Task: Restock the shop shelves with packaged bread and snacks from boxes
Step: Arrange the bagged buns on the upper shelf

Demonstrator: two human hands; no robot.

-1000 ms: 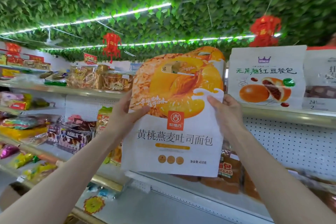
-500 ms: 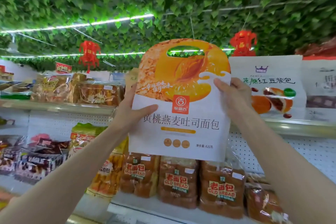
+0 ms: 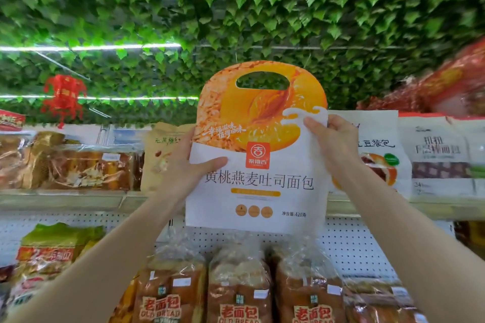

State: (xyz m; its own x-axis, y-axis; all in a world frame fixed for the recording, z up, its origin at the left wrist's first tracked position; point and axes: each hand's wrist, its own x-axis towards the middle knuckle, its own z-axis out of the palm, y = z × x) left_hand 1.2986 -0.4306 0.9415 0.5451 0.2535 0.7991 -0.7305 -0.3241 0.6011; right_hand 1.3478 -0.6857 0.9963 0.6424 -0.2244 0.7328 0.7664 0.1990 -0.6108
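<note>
1. Gripping the white-and-orange paper bread bag (image 3: pixel 258 178), left hand (image 3: pixel 189 168) and right hand (image 3: pixel 334 144) keep fingers clamped on its side edges; it has risen since a second ago, now fronting the pale metal top shelf (image 3: pixel 65 200).
2. Tan pouch (image 3: pixel 160 157) and white bun bag (image 3: pixel 380 155) flank it, partly hidden; clear-wrapped brown loaves (image 3: pixel 238 291) stand below.

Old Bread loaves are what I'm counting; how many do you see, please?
3, below the held bag: left loaf, middle loaf, right loaf. A similar loaf further right shows no label; others may be hidden.
</note>
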